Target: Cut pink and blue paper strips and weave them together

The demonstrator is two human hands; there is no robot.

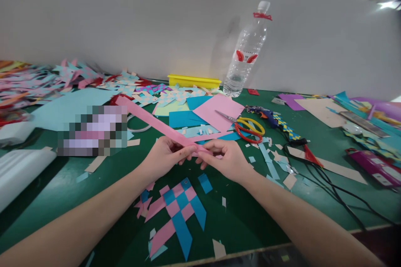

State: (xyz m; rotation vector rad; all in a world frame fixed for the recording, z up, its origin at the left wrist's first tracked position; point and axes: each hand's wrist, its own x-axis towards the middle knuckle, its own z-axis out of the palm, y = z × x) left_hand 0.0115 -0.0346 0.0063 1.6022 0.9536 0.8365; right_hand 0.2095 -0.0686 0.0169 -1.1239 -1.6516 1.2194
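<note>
Left hand [163, 156] and right hand [230, 158] pinch long, flat pink paper [150, 120] between fingers [186, 151] (a woven pink-and-blue paper fish [181, 201] lies nearer).

Bottle [249, 41]: fine label print illegible. Left of bottle: oblong item [97, 131], pixelated, unidentifiable; white object [21, 175], cropped by left edge. Front-left of bottle: pink strip [147, 117], folded part obscured by left hand [164, 154] and right hand [230, 156].

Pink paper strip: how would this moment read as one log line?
left hand: holding pink paper strip | right hand: holding it too | pink-blue woven paper: on table | scissors: unheld
</note>
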